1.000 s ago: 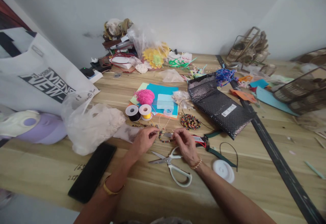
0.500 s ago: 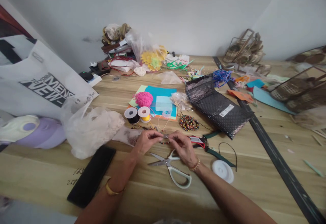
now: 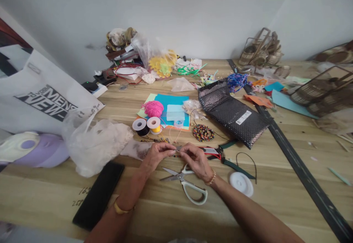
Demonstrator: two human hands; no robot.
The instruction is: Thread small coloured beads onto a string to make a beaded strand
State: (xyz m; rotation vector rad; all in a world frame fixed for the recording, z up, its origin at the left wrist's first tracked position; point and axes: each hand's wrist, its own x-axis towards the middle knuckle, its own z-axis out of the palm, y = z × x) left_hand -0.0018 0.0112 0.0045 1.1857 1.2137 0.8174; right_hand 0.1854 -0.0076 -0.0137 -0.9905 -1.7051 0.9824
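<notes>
Above the table, my left hand (image 3: 157, 155) and my right hand (image 3: 195, 159) meet fingertip to fingertip. Both are closed in a pinch, and a thin, pale bit shows between them, too small to name. A few dark beads peek out just below the fingertips. White-handled scissors (image 3: 195, 194) lie with blades apart, nearer me, partly under my right hand. Beyond my hands sits a coil of colourful strung beads (image 3: 203, 133). A small bag of beads (image 3: 135, 149) lies beside my left hand. Past my right fingers is a red-handled cutter (image 3: 210, 151).
A black spool (image 3: 141, 127), a yellow spool (image 3: 154, 126) and pink yarn (image 3: 153, 109) stand at the back. The black bubble mailer (image 3: 231, 114) spreads to the right. A white spool (image 3: 241, 184) lies right, a black case (image 3: 99, 195) and plastic bag (image 3: 96, 143) left.
The view has shifted slightly. My two hands have come a little closer together, still pinching; the things on the table stay where they were.
</notes>
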